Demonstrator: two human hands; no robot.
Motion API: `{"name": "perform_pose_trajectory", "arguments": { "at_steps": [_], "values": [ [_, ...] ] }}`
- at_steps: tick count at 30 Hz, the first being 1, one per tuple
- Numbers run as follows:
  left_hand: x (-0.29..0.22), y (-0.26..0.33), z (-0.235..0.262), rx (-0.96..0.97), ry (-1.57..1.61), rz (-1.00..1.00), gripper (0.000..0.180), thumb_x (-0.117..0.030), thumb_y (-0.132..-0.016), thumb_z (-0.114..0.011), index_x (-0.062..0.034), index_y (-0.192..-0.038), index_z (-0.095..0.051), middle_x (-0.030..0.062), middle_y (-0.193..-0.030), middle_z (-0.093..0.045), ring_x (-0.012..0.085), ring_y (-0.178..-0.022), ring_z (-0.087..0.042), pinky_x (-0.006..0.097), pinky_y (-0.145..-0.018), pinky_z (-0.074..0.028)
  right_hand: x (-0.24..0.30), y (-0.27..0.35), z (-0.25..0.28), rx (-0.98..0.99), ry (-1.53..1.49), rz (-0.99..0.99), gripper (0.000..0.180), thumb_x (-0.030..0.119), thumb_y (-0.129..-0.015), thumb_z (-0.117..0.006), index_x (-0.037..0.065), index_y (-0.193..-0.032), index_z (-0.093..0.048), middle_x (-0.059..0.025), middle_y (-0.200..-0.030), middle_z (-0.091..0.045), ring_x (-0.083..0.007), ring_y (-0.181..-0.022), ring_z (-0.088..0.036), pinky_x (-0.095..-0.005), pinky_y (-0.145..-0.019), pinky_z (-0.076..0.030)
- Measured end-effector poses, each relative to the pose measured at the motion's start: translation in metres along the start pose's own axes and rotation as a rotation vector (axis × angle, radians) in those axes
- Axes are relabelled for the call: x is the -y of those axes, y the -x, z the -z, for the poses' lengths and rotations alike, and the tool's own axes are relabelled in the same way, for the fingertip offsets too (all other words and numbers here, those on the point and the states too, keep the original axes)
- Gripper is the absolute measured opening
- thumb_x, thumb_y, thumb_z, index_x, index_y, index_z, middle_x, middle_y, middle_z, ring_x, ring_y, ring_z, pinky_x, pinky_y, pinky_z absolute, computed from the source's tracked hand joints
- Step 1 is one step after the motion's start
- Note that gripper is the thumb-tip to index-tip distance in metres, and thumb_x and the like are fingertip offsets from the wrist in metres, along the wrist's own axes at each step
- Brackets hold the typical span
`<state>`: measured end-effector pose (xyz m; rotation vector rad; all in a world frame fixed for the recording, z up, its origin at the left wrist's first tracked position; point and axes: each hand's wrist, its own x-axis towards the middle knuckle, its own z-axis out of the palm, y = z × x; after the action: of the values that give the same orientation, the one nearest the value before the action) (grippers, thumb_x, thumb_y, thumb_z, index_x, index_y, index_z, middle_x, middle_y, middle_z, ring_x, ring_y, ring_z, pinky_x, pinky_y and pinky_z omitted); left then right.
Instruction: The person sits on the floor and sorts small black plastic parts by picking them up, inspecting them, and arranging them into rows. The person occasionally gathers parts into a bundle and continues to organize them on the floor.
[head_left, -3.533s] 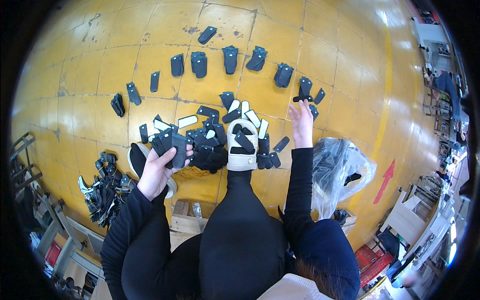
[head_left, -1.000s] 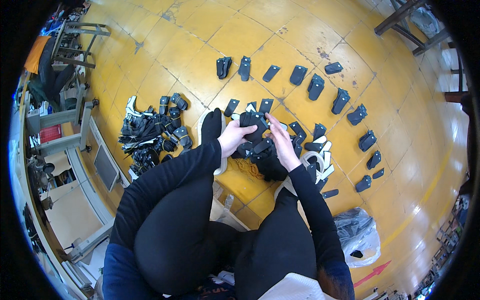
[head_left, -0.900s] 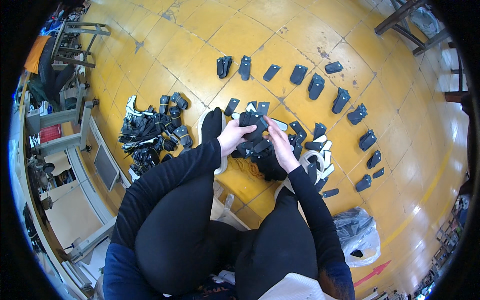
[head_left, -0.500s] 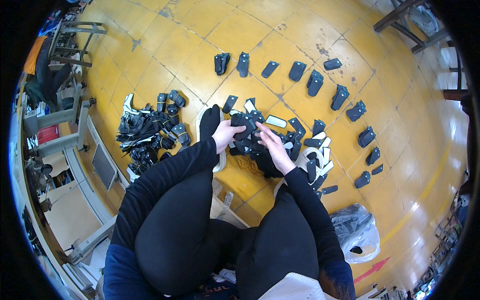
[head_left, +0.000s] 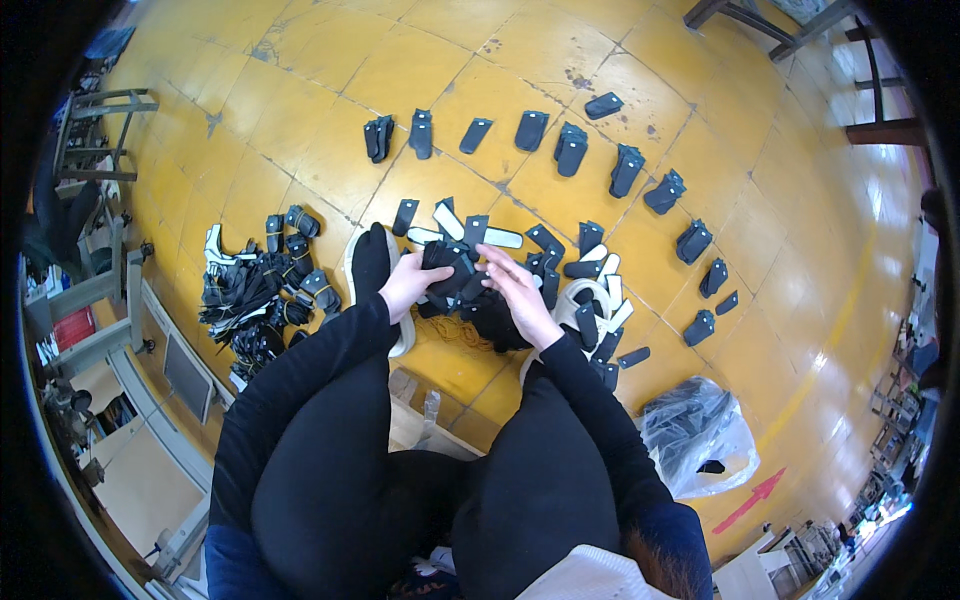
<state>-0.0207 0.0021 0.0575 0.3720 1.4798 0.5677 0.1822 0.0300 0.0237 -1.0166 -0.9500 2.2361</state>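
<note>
My left hand [head_left: 405, 284] is closed round a bundle of flat black fabric pieces [head_left: 438, 258], thumb on top. Close to its right, my right hand [head_left: 516, 296] has its fingers stretched out and apart, with nothing seen in it. Just beyond those fingertips lies a dark piece with a small pale label [head_left: 477, 230]. White-faced strips [head_left: 449, 220] lie beside it. Between my feet is a loose heap of black pieces [head_left: 490, 318], partly hidden by my hands, with yellowish cords [head_left: 447, 328] under it.
Small stacks of black pieces [head_left: 571, 150] form a wide arc on the yellow tiled floor. Banded black bundles [head_left: 250, 295] are piled on the left. A clear plastic bag [head_left: 700, 435] lies at right. Metal-framed furniture [head_left: 125, 330] stands along the left side.
The whole view has shifted, so the floor things sit further left. My left hand still holds the black bundle; my right hand stays spread beside it.
</note>
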Motion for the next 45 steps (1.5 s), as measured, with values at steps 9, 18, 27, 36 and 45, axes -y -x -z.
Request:
{"name": "perform_pose_trajectory", "arguments": {
  "at_steps": [9,18,27,36,45],
  "values": [
    [0.005,-0.001,0.007,-0.01,0.078,0.01,0.017,-0.013,-0.088,-0.06,-0.006,-0.104,-0.06,0.0014,-0.098,-0.065,0.0117,-0.088,-0.061,0.028,-0.08,-0.048,0.023,-0.012,0.068,-0.324,-0.135,0.073,0.045,0.024,-0.096,-0.049,0.003,-0.136,-0.042,-0.0033,-0.138,-0.045,-0.015,-0.107,-0.053,-0.0286,-0.089,-0.043],
    [-0.001,-0.001,-0.001,0.041,0.104,0.02,0.017,-0.008,-0.088,-0.058,-0.0064,-0.105,-0.059,0.0025,-0.1,-0.065,0.0132,-0.09,-0.061,0.031,-0.081,-0.049,0.094,-0.113,0.135,-0.428,-0.019,0.216,0.052,0.028,-0.094,-0.054,0.002,-0.137,-0.04,-0.0059,-0.132,-0.049,-0.0161,-0.101,-0.057,-0.0285,-0.083,-0.044],
    [0.007,-0.005,0.014,-0.039,0.088,-0.006,0.018,-0.008,-0.087,-0.057,-0.0036,-0.105,-0.058,0.0039,-0.098,-0.066,0.0136,-0.086,-0.063,0.028,-0.078,-0.05,0.053,-0.054,0.099,-0.421,0.258,0.374,0.027,0.013,-0.088,-0.059,0.0,-0.111,-0.064,-0.0048,-0.108,-0.065,-0.0107,-0.091,-0.059,-0.0237,-0.079,-0.044],
    [0.029,-0.003,0.065,-0.195,0.045,-0.062,0.019,-0.002,-0.082,-0.055,-0.0022,-0.1,-0.059,0.0034,-0.089,-0.063,0.0121,-0.079,-0.06,0.024,-0.069,-0.049,-0.003,0.114,0.138,-1.051,0.137,0.329,0.014,-0.001,-0.084,-0.061,-0.002,-0.095,-0.068,-0.005,-0.092,-0.066,-0.011,-0.084,-0.058,-0.023,-0.077,-0.045],
    [0.04,-0.012,0.073,-0.038,-0.287,-0.2,0.018,-0.002,-0.081,-0.056,0.001,-0.099,-0.061,0.0021,-0.091,-0.064,0.0101,-0.081,-0.058,0.023,-0.075,-0.046,0.011,0.106,0.153,-1.16,0.074,0.343,0.031,0.007,-0.089,-0.057,0.001,-0.119,-0.059,-0.0022,-0.093,-0.061,-0.0077,-0.079,-0.054,-0.0221,-0.074,-0.044]
  ]
}}
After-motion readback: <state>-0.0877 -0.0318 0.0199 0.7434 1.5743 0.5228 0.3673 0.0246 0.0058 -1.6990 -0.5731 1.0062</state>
